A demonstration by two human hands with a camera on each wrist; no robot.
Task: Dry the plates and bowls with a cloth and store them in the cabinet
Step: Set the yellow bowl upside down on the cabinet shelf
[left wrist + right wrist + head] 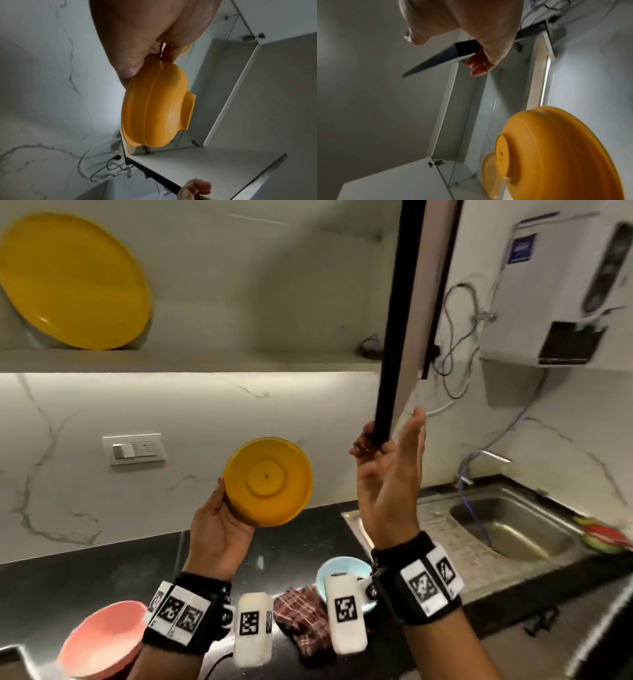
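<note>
yellow bowl in hand, cabinet door held open

left hand (219, 529) grips the yellow bowl (269, 481) by its rim, base toward the camera, below the shelf; right hand (387, 470) pinches the cabinet door (404, 313) corner. a rim-only hold could slip. the door edge hangs near the lift path; open shelf room lies right of the yellow plate (73, 280).

Both my arms are raised, wrists banded. My left hand (219, 527) is palm-up, fingers curled around what it holds; my right hand (387, 474) is higher — fingers upright, thumb pinching an edge between them.
</note>
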